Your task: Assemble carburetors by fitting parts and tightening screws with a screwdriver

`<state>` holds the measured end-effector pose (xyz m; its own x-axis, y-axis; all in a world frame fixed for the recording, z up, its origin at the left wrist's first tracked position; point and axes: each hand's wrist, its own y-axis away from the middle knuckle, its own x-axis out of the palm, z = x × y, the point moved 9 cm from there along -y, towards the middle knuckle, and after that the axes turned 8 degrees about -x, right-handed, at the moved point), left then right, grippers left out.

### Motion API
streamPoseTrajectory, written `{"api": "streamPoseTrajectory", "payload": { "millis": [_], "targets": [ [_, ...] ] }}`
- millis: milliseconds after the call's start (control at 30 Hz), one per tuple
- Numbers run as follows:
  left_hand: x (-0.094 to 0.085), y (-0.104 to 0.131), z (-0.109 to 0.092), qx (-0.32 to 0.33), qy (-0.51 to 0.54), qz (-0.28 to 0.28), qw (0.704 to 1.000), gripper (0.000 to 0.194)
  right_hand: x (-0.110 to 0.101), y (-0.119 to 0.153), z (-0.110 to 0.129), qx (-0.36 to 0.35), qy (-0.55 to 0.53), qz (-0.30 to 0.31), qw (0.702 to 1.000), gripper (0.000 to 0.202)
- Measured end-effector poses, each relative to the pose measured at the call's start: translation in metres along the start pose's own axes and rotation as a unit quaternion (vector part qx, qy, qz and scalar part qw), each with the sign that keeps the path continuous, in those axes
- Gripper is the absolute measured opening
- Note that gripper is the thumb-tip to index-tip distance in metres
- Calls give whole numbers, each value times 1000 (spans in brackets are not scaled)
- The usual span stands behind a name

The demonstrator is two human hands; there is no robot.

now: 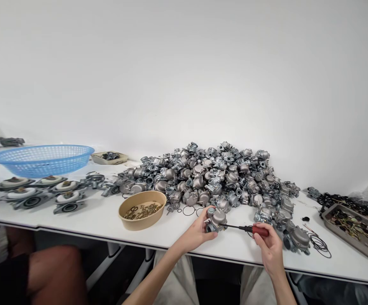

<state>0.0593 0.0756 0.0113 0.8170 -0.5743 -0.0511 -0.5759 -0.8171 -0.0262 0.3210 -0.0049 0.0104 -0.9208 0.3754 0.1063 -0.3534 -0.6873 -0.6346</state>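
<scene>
Tan bowl [139, 224] holds brassy bits [147, 210] (left grip [198, 232] pinches carburetor [218, 217]; right grip [270, 245], screwdriver [260, 230]).

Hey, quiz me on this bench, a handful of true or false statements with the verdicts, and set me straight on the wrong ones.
1. The right hand holds a red-handled screwdriver. True.
2. The left hand is resting flat and holding nothing. False: it holds a metal part.
3. The tan bowl contains small brass-coloured pieces. True.
4. The blue basket is left of the big pile. True.
5. The grey tray sits beside the blue basket. False: it is at the far right, well away from it.
6. The screwdriver's shaft points away from the metal part. False: it points toward it.
</scene>
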Motion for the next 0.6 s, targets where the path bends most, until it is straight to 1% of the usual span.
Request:
{"api": "streamPoseTrajectory", "payload": {
  "millis": [167, 267, 433, 600],
  "targets": [
    [1, 1, -3, 5, -6, -2, 1000, 91, -1, -1, -1, -18, 1, 3, 1000, 33],
    [1, 0, -1, 8, -5, 3, 1000, 92, -2, -2, 0, -30, 7, 4, 1000, 33],
    [-2, -2, 5, 8, -9, -6, 1000, 94, -1, -3, 3, -44, 3, 9, 999, 29],
    [-1, -2, 4, 4, -7, -8, 1000, 95, 0, -5, 11, -64, 15, 8, 998, 31]
  ]
}}
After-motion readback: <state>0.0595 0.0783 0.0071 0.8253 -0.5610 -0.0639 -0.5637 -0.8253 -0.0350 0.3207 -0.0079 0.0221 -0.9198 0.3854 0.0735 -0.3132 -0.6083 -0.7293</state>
